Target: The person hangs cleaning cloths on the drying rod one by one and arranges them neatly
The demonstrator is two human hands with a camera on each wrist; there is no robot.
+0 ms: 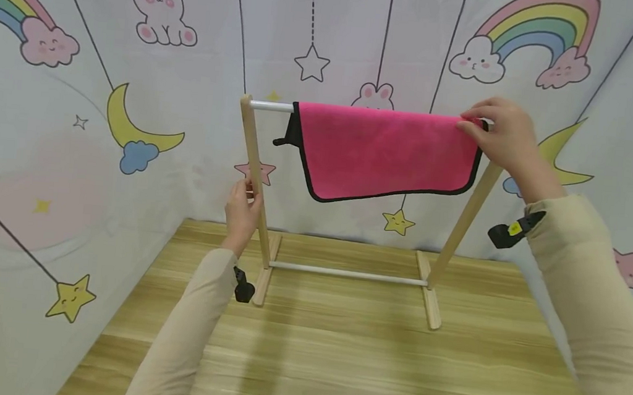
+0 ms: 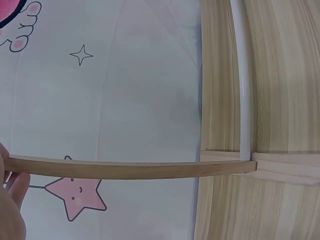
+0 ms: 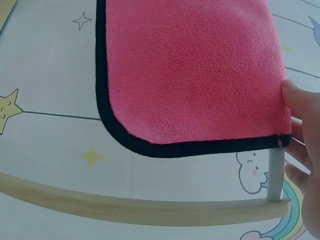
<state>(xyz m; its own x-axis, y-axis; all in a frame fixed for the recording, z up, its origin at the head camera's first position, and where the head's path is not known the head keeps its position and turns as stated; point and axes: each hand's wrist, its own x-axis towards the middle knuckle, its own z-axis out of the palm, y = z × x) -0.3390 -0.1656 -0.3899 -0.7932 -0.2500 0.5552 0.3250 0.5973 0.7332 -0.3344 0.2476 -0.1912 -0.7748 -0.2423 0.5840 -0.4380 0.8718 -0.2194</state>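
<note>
A pink towel [image 1: 387, 153] with black edging hangs folded over the top white bar [image 1: 272, 106] of a small wooden rack. Its front lower edge slants, lower at the left, and a black loop [image 1: 282, 141] sticks out there. My right hand [image 1: 502, 134] pinches the towel's top right corner at the bar; in the right wrist view the thumb [image 3: 299, 100] lies on the pink face, with fingers behind. With my left hand [image 1: 242, 213] I grip the rack's left wooden post [image 1: 256, 155] around mid-height, and the fingers wrap it in the left wrist view.
The rack's feet [image 1: 433, 309] stand on a wood-grain table [image 1: 337, 360], joined by a lower white bar [image 1: 344, 273]. Close behind rises a white cloth backdrop [image 1: 203, 83] printed with rainbows, rabbits and stars. The right post [image 1: 468, 219] leans below my right hand.
</note>
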